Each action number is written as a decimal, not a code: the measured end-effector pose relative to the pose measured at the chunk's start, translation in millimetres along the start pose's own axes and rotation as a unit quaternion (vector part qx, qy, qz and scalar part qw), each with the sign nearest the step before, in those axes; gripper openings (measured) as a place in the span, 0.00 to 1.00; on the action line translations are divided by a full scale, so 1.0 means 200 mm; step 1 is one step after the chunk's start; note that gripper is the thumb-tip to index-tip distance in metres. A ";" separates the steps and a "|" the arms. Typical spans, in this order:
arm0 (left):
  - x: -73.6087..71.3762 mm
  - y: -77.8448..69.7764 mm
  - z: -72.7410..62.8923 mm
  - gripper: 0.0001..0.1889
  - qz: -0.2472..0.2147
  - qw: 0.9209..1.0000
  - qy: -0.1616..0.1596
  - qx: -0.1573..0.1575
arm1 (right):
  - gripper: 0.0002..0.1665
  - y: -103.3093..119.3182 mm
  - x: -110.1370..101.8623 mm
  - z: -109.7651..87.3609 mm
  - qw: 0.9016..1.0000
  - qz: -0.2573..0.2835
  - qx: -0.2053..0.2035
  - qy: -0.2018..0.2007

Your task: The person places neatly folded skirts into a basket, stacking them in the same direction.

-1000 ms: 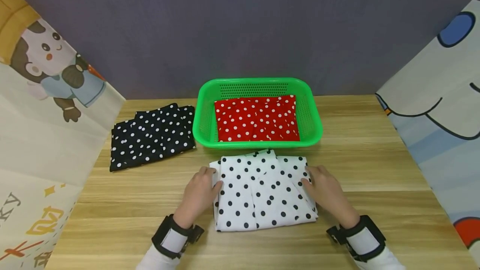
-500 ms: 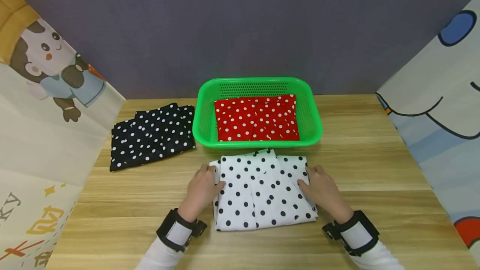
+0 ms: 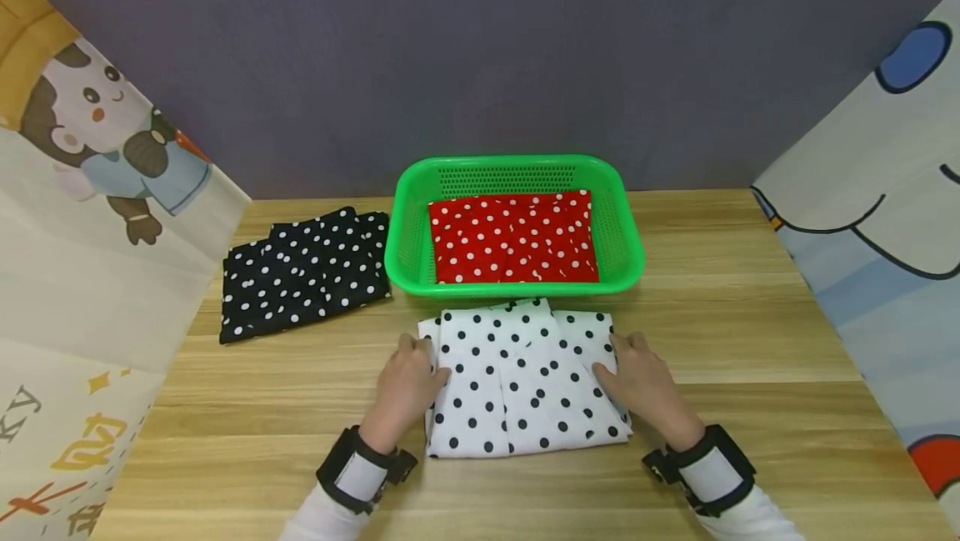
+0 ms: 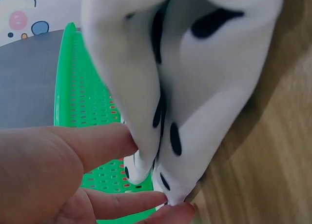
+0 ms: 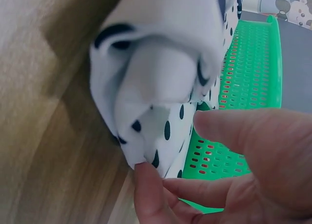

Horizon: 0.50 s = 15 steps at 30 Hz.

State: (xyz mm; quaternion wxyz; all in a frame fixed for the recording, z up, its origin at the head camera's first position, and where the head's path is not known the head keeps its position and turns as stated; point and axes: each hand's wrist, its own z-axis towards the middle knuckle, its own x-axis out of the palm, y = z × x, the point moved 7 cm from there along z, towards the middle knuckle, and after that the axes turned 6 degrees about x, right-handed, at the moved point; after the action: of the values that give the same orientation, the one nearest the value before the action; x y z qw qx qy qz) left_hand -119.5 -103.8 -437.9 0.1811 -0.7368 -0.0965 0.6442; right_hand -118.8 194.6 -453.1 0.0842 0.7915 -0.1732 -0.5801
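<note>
In the head view a folded white cloth with black polka dots (image 3: 525,383) lies on the table in front of the basket. My left hand (image 3: 405,383) pinches its left side, thumb on top and fingers at the edge. On the opposite side my right hand (image 3: 645,378) grips the cloth the same way. Both wrist views show the folded layers bulging between thumb and fingers, with fingertips (image 4: 178,214) tucked at the lower edge on the left and fingertips (image 5: 148,185) likewise on the right.
Behind the cloth stands a green plastic basket (image 3: 633,262) holding a folded red cloth with white dots (image 3: 513,241). A folded black cloth with white dots (image 3: 307,274) lies left of the basket. A dark panel (image 3: 495,49) rises behind the wooden table (image 3: 750,316).
Both thumbs have moved inward over the white cloth's sides. Its near edge has shifted slightly away from me and a little left. Basket, red cloth and black cloth stay put.
</note>
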 end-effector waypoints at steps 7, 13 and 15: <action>0.03 -0.02 0.00 0.27 0.009 1.000 -0.017 0.012 | 0.40 0.02 0.02 -0.01 1.000 0.006 -0.010 -0.002; 0.03 -0.02 0.01 0.28 0.004 1.000 -0.025 0.010 | 0.37 0.03 0.04 -0.01 1.000 0.023 -0.015 -0.007; 0.03 -0.02 0.01 0.29 0.000 1.000 -0.028 0.007 | 0.36 0.03 0.05 -0.01 0.999 0.028 -0.015 -0.008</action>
State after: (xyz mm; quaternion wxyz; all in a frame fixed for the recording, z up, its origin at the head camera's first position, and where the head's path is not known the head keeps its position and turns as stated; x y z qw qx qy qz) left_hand -120.6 -97.2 -442.8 0.1835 -0.7170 -0.0971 0.6654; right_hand -116.0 184.7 -458.5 0.1106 0.7802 -0.1868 -0.5867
